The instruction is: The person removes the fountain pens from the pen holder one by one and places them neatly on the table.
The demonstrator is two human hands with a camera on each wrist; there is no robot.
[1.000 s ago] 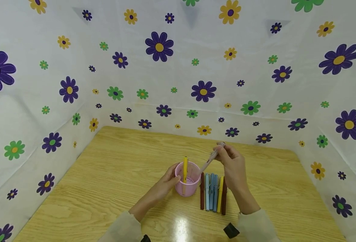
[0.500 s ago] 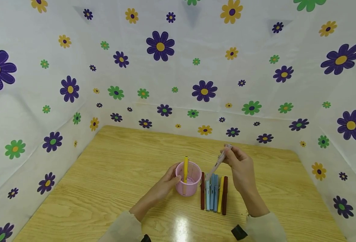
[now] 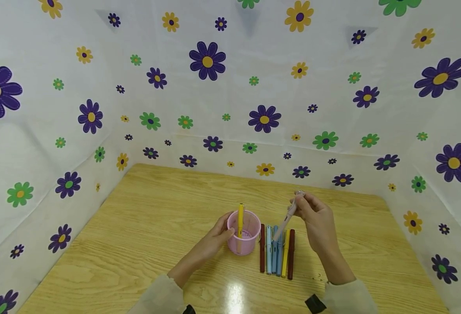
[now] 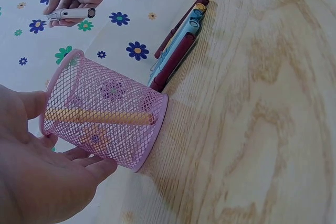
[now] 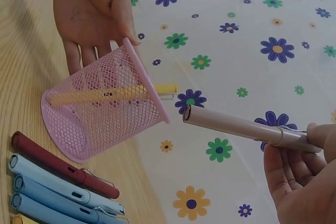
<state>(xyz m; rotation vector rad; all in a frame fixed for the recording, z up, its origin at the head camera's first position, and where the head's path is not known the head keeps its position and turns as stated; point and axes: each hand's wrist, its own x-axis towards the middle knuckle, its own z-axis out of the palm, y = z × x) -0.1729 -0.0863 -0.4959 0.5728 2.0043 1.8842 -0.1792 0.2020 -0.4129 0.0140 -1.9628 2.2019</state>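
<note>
A pink mesh pen cup stands on the table with one yellow pen upright inside it. My left hand grips the cup from the left, thumb at the rim and fingers round the side. Up and to the right, my right hand pinches a pale pinkish-grey pen near its clip end, the other end slanting down to the left. In the head view that pen overlaps a row of pens on the table: a dark red pen, blue ones, a yellow one and another dark red pen.
The wooden table is enclosed by white cloth walls printed with flowers. The row of pens lies just right of the cup. A few small dark specks lie on the table near my right wrist.
My right hand has moved right and slightly down with the pale pen, whose lower end has gone from the cup's rim to over the row of pens. My left hand and the cup stay put.
</note>
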